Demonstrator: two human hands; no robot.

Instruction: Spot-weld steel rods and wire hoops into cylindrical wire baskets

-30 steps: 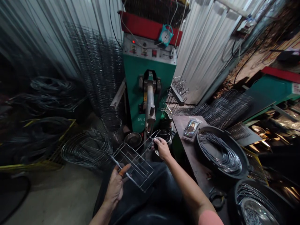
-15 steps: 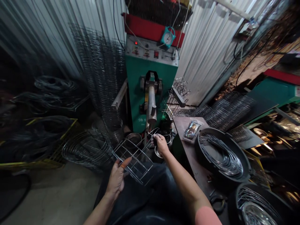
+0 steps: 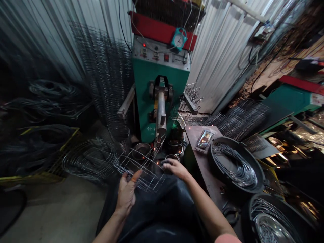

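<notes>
A wire rack (image 3: 138,167) of thin crossed rods lies across my lap, its far end under the electrode arm (image 3: 160,114) of a green and red welding machine (image 3: 159,72). Small sparks glow where rack and electrode meet. My left hand (image 3: 126,193) grips the rack's near left edge, thumb up over a rod. My right hand (image 3: 174,167) is closed on the rack's right side, close to the electrode.
Stacks of wire grids (image 3: 106,81) lean left of the machine, with round wire guards (image 3: 87,160) on the floor. To the right, a brown bench (image 3: 202,158) carries a packet (image 3: 204,139) and black tubs of wire rings (image 3: 234,167). Small metal bowls (image 3: 143,150) sit under the machine.
The rack has dropped lower and flatter under the electrode, and sparks now show. My right hand moved down and toward me along the rack's right side.
</notes>
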